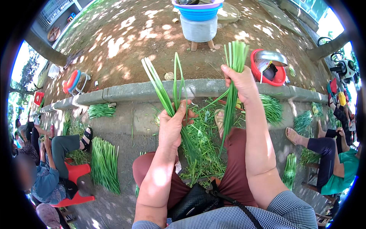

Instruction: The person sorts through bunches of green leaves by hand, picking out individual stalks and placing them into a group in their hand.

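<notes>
My left hand (pixel 173 124) is closed round a small bunch of long green stalks (pixel 158 86), which look like garlic chives; their pale ends point up and the darker leaves hang down. One bent stalk stands up beside its thumb. In my right hand (pixel 240 81) is another bunch of green stalks (pixel 236 54), pale ends up, leaves trailing down over my knee. A thin leaf stretches from this bunch towards the left. Below and between my hands, a heap of loose green trimmings (pixel 204 148) covers the ground between my feet.
A concrete kerb (pixel 148 91) crosses ahead. Sorted stalk bundles lie left (pixel 105 164) and right (pixel 270 108). Beyond the kerb are a red basin (pixel 278 78) with a metal lid and stacked basins (pixel 198 13) on a stool. Seated people flank me, one on a red plastic stool (pixel 77 171).
</notes>
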A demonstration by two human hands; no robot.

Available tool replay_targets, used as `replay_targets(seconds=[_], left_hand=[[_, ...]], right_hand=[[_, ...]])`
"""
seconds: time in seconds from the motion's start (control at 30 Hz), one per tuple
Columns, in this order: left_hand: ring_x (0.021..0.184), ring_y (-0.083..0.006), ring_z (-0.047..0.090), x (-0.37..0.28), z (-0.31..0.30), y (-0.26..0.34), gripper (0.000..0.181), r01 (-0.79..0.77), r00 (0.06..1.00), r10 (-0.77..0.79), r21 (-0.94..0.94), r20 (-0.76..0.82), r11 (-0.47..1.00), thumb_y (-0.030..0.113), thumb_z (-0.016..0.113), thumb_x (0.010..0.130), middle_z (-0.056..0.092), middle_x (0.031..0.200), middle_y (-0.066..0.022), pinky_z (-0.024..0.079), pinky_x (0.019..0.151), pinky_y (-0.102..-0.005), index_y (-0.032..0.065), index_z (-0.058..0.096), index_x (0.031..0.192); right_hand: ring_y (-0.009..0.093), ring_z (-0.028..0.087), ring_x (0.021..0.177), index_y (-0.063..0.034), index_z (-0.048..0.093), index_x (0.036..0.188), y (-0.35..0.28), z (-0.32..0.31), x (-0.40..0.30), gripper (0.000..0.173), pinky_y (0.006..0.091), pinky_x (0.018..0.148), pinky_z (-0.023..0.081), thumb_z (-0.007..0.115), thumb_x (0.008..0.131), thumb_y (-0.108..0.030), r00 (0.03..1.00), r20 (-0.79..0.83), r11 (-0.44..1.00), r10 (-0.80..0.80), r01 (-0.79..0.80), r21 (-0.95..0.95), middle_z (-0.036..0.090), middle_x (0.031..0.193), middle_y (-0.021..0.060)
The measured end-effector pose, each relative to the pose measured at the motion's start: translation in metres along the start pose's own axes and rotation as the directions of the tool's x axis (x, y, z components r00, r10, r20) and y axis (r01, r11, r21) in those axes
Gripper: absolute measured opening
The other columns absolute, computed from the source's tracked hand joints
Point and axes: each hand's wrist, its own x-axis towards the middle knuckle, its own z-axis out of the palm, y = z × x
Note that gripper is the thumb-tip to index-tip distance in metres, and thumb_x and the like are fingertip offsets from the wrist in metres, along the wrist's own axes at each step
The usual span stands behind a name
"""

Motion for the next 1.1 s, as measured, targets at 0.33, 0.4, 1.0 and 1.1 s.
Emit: replay_targets(seconds=[0.33,0.4,1.0,1.1], left_hand=[[0.067,-0.0116,0.061,0.006,-0.002,-0.008,0.018,-0.206,0.977,0.211,0.224,0.002,0.952,0.017,0.058,0.090,0.062,0.069,-0.0034,0.047,0.059,-0.0236,0.0019,0.064,0.097],[0.064,-0.0112,0.061,0.003,0.000,-0.007,0.019,-0.160,0.987,0.161,0.208,0.013,0.965,0.018,0.057,0.090,0.062,0.068,-0.0033,0.045,0.057,-0.0232,0.0022,0.064,0.097],[0.053,-0.0146,0.056,-0.005,0.011,0.002,0.033,-0.016,0.992,0.015,0.007,0.123,1.000,0.031,0.046,0.096,0.054,0.057,-0.0059,0.038,0.044,-0.0221,0.0003,0.057,0.102],[0.054,-0.0144,0.057,-0.002,0.008,-0.001,0.032,-0.027,0.992,0.026,0.007,0.122,1.000,0.031,0.045,0.096,0.055,0.058,-0.0057,0.038,0.044,-0.0219,0.0009,0.057,0.100]], right_hand=[[0.017,0.055,0.058,0.0001,0.063,0.083,0.001,0.019,-0.005,0.023,0.0354,0.058,0.043,0.067,0.079,-0.022,0.897,-0.172,0.776,-0.408,0.241,-0.583,0.059,0.063,0.0077],[0.015,0.053,0.056,-0.0005,0.062,0.084,0.003,0.020,-0.005,0.022,0.0324,0.054,0.042,0.069,0.078,-0.021,0.961,-0.126,0.942,-0.245,0.206,-0.264,0.058,0.062,0.0050],[0.013,0.054,0.063,-0.0052,0.059,0.092,-0.001,0.066,-0.034,0.021,0.0297,0.051,0.049,0.067,0.083,-0.022,0.913,0.391,0.833,0.120,-0.307,0.461,0.056,0.074,0.0032],[0.014,0.055,0.064,-0.0070,0.058,0.093,0.001,0.063,-0.033,0.019,0.0294,0.054,0.049,0.065,0.085,-0.023,0.884,0.454,0.848,0.115,-0.325,0.418,0.055,0.073,0.0025]])
